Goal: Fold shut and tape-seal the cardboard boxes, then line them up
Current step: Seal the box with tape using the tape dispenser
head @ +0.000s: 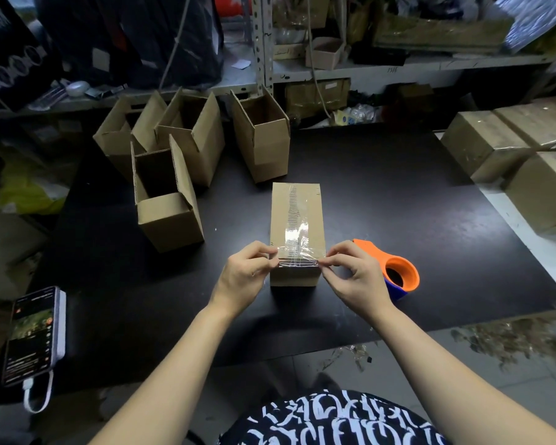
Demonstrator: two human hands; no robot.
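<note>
The closed box (296,226) stands mid-bench (414,194), with tape (297,255) running along its top. The left hand (243,277) and right hand (355,274) each pinch the tape at the box's near top edge, one at each corner; the tape seems to fold over that edge. The tape dispenser (orange) (400,274) lies just beside the right hand. Open boxes (167,200) stand at the far left, and dark bench stretches to the right edge.

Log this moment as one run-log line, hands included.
phase: taping box | left hand: pinches tape | right hand: pinches tape | tape dispenser: set down right of box | open boxes: unsealed, rear left
</note>
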